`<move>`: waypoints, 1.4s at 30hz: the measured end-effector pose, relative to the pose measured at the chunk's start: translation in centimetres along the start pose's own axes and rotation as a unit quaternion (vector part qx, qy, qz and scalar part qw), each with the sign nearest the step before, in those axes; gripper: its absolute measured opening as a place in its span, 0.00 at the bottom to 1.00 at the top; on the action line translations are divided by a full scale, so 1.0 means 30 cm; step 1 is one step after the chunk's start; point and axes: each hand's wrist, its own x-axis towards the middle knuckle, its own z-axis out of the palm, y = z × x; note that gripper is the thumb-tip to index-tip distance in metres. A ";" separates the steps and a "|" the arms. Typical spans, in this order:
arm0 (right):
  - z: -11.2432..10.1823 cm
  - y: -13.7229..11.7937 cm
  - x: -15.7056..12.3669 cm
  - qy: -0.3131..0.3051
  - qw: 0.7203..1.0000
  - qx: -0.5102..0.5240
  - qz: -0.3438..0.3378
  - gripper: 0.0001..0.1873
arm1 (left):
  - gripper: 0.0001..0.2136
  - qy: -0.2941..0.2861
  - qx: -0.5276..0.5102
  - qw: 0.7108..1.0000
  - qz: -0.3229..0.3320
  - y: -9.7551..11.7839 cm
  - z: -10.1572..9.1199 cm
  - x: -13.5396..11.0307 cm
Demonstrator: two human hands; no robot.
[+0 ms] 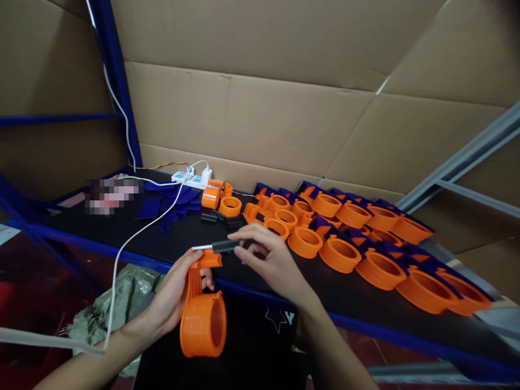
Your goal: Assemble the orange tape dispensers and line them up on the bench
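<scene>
Orange dispenser (203, 325) clutched in left hand (173, 300); right hand (272, 260) pinches black blade strip (223, 247), lying crosswise just above the left thumb, touching dispenser's top.

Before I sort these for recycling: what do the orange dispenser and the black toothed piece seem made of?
The orange dispenser, held by the left hand, looks like moulded plastic: uniform colour, smooth surface, soft sheen. The black piece in the right hand looks like matte plastic; its toothed strip is pale grey, probably metal, though too small to be sure.
</scene>
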 end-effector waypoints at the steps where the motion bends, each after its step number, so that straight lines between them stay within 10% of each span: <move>1: 0.016 -0.006 -0.019 0.004 1.000 -0.005 0.001 0.13 | 0.11 0.000 -0.003 1.000 0.002 0.001 0.003 -0.001; 13: 0.218 -0.009 -0.073 0.175 0.969 -0.148 -0.093 0.05 | 0.08 -0.040 -0.027 0.999 0.007 -0.012 0.012 -0.013; 23: 0.178 -0.032 -0.068 0.054 0.985 -0.134 -0.091 0.12 | 0.21 -0.089 -0.094 0.989 -0.078 0.008 -0.009 0.013; 29: 0.139 0.032 0.169 -0.037 0.979 -0.197 -0.046 0.11 | 0.23 -0.117 -0.085 0.982 -0.123 0.003 0.001 0.004; 35: 0.270 0.087 0.398 -0.192 0.933 -0.262 -0.155 0.17 | 0.16 -0.152 -0.084 0.977 -0.124 -0.003 -0.009 -0.019; 42: 0.394 0.115 0.398 -0.230 0.897 -0.321 -0.198 0.07 | 0.16 -0.158 -0.072 0.982 -0.074 0.011 0.004 -0.028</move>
